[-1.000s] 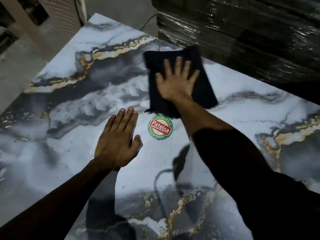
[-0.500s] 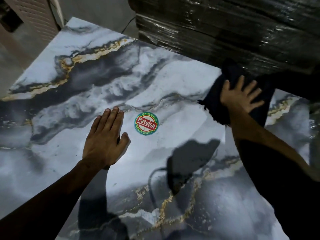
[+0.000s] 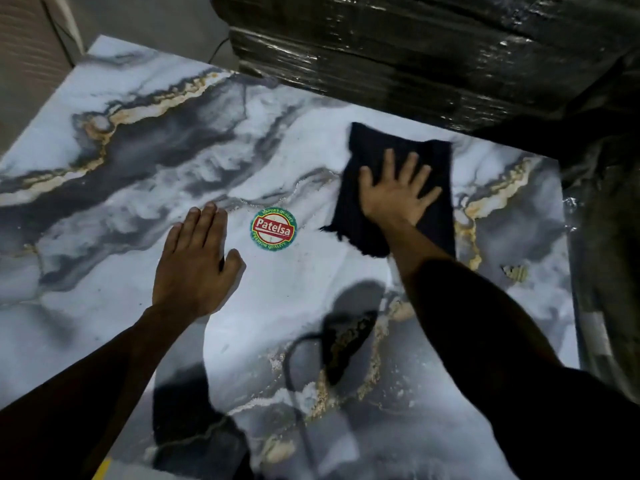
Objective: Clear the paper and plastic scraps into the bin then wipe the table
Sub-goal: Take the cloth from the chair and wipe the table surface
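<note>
Across the marbled surface (image 3: 104, 161) we see grey and gold veins, with a dark plastic-wrapped stack (image 3: 415, 46) at its far edge. Our right hand (image 3: 398, 195) presses flat, fingers spread, on a black cloth (image 3: 367, 161) right of centre. Our left hand (image 3: 194, 261) rests flat, fingers straight and together, just left of the round Patelsa sticker (image 3: 273, 229).

Dim scene; light from above brightens the table (image 3: 301, 271) middle, with soft shadows near its front edge and blurred corners.
</note>
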Available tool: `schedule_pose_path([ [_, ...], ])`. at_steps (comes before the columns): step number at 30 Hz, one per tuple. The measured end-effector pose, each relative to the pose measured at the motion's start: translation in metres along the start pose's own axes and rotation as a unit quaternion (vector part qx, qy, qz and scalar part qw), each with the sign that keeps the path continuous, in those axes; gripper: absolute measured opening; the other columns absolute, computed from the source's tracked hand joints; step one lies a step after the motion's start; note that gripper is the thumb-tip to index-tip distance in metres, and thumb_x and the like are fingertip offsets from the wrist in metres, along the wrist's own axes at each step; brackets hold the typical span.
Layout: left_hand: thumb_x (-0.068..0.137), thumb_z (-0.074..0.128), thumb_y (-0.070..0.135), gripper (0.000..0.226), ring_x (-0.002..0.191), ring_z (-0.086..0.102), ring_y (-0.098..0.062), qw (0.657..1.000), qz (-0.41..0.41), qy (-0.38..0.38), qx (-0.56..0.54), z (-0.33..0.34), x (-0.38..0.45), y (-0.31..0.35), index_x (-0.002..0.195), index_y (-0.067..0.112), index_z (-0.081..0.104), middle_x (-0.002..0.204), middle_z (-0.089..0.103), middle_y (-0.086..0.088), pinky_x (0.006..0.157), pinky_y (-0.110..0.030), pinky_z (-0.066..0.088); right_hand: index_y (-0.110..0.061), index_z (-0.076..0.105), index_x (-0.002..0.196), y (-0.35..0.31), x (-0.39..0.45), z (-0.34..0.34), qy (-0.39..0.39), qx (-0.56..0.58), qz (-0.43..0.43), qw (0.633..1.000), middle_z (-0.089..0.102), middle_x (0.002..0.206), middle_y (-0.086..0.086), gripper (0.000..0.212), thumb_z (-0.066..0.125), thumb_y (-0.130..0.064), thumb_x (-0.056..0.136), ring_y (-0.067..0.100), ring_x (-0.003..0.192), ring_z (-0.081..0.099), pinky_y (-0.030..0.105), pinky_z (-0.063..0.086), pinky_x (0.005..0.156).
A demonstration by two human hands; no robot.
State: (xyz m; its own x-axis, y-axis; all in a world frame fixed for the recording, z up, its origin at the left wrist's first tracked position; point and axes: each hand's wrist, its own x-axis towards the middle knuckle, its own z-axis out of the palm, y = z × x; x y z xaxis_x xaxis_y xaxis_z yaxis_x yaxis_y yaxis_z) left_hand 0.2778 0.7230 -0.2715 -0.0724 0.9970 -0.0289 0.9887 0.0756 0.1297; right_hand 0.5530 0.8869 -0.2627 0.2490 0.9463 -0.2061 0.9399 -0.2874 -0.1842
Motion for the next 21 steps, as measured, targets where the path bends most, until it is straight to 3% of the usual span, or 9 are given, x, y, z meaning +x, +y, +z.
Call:
schedule_pose_path([
  [5,0.088,0.028,0.041,0.072,0.147,0.026,-0.034,1.000,0.011,0.002,0.008,0.002,0.001,-0.003,0.150,0.005,0.032,0.157,0.031,-0.017,0.117,-0.048,0.021,-0.036,0.002,0.155,0.085,0.000,-0.019,0.015,0.062,0.200,0.978,-0.010,0.164,0.005,0.072,0.016,-0.066,0.091,0.036,0.149,-0.012,0.067,-0.011,0.111],
  [9,0.089,0.024,0.042,0.072,0.146,0.026,-0.036,1.000,0.020,-0.001,0.013,0.002,0.002,-0.005,0.149,0.003,0.031,0.157,0.031,-0.019,0.117,-0.049,0.021,-0.035,-0.001,0.154,0.127,-0.045,-0.017,0.018,0.086,0.277,0.957,-0.012,0.163,0.006,0.073,0.014,-0.067,0.091,0.037,0.148,-0.013,0.067,-0.011,0.111],
  [14,0.089,0.025,0.037,0.069,0.137,0.035,-0.047,1.000,0.022,-0.005,0.011,0.000,0.001,0.001,0.142,-0.006,0.039,0.147,0.040,-0.029,0.110,-0.055,0.028,-0.035,0.008,0.155,0.150,-0.137,0.000,0.055,0.076,0.355,0.930,-0.003,0.164,0.005,0.071,0.017,-0.067,0.092,0.036,0.149,-0.006,0.067,-0.008,0.112],
  [17,0.086,0.028,0.034,0.067,0.131,0.041,-0.048,0.999,0.039,-0.001,-0.006,-0.004,0.009,0.022,0.135,-0.008,0.044,0.140,0.045,-0.031,0.109,-0.056,0.030,-0.034,0.010,0.155,0.115,-0.178,0.021,0.053,0.038,0.319,0.946,-0.001,0.164,0.008,0.069,0.017,-0.063,0.093,0.038,0.149,-0.004,0.069,-0.006,0.111],
  [21,0.094,0.025,0.033,0.058,0.138,0.038,-0.041,0.994,0.105,0.019,-0.025,0.000,0.028,0.058,0.138,0.003,0.048,0.147,0.045,-0.020,0.110,-0.053,0.029,-0.032,0.009,0.154,0.029,-0.189,0.047,0.042,-0.037,0.070,0.996,0.000,0.163,0.012,0.069,0.019,-0.061,0.093,0.041,0.149,-0.002,0.066,-0.012,0.111],
])
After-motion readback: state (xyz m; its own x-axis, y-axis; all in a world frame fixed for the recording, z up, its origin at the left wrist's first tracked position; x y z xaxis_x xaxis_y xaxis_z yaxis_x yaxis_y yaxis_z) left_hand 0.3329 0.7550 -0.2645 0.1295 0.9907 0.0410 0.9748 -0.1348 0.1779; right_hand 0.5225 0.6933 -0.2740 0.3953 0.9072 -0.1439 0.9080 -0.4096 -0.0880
